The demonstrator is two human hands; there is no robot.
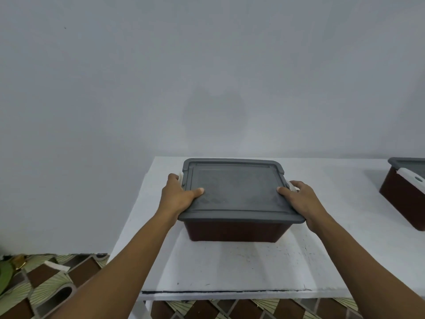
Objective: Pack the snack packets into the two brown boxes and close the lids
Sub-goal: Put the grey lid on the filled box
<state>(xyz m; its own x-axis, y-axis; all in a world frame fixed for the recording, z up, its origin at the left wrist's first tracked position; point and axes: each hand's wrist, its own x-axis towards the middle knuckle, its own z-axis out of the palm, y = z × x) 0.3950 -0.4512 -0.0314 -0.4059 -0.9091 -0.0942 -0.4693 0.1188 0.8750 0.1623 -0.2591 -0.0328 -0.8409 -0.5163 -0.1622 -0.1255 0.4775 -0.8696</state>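
Your left hand (178, 196) and right hand (303, 201) clasp the grey lid (239, 189) of a brown box (234, 231) on the worktop (230, 268), thumbs pressed on top, fingers (173, 177) curled round its ends.

Head cam, close, looks fwd & down onto table (230, 268).

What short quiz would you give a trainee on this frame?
1. True or false: the grey lid sits on the centre brown box.
2. Where do the thumbs of the left hand and right hand rest? A) on the lid's top B) inside the box C) on the wall
3. Fill in: the second brown box stands near the white table's ____ edge.
Key: 1 true; 2 A; 3 right.
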